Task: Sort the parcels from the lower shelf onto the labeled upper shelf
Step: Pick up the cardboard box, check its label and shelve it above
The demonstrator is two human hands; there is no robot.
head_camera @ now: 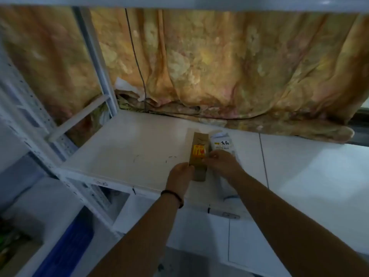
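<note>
A narrow brown cardboard parcel (198, 154) with a yellow and red label lies on the white shelf board (127, 148). My left hand (180, 174) grips its near left edge. My right hand (221, 163) holds its right side, fingers touching the label area. Right beside it, touching, lies a white parcel (221, 143) with a label and dark printed characters; my right hand covers its near part. A dark band sits on my left wrist.
A patterned orange-yellow curtain (229, 66) hangs behind the shelf and bunches on its back edge. White perforated shelf posts (93, 56) stand at the left. A second white board (319, 176) continues to the right. A blue crate (65, 250) sits low at the left.
</note>
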